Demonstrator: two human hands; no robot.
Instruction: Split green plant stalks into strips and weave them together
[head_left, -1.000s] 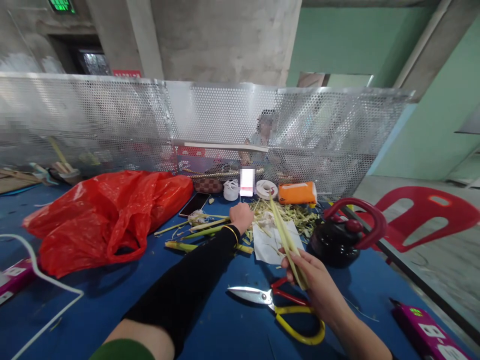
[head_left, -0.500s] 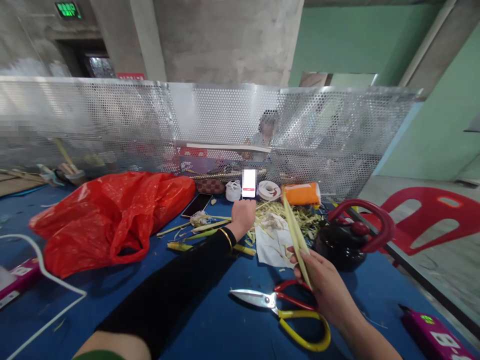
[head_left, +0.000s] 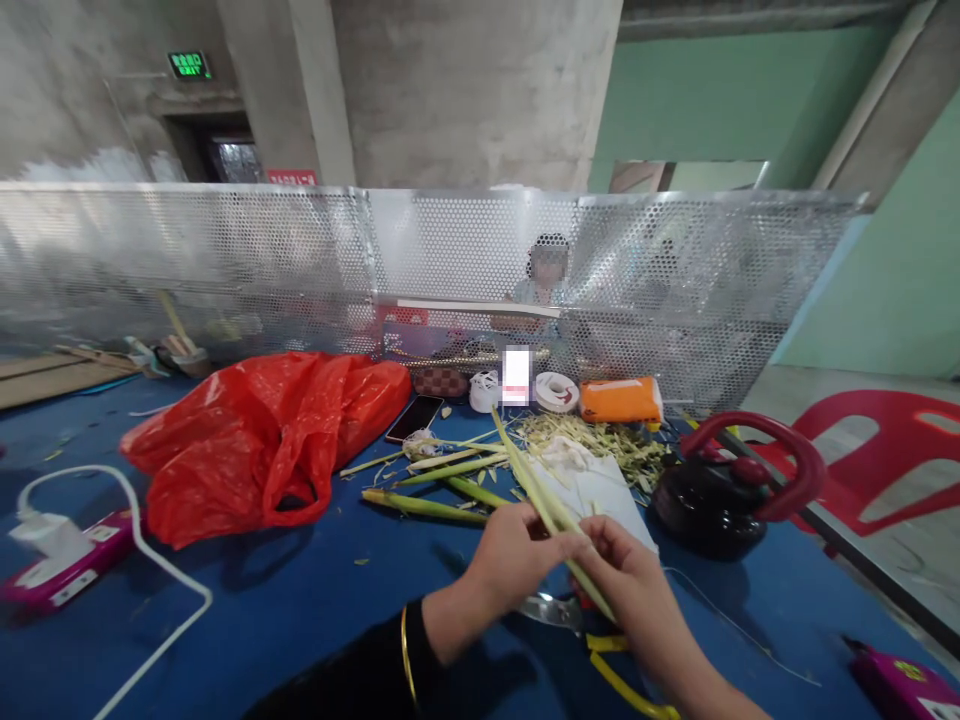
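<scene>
While both hands work close together, they cover most of the scissors: part of the blades shows under the left hand, the yellow handle shows below the right hand, and the red handle is nearly all hidden. The fingertips of the left hand are tucked from sight behind the leaf strip, so their exact grip is hard to make out. A person beyond the perforated screen is blurred, and the purple power strip to the right of the right hand is cut off by the picture's edge.

The leaf strip is long, narrow and pale green, folded or layered lengthwise, with a tapering far end. It is held above the blue bench, tilted, its tip reaching away past the left hand towards the cut stalks and its near end under the right hand. The left hand pinches it about midway with the thumb on top; the right hand pinches it just nearer, fingers curled.

Half a second ago the left hand was stretched out beyond the stalks and the right hand alone held the strip; the scissors then lay largely uncovered.
</scene>
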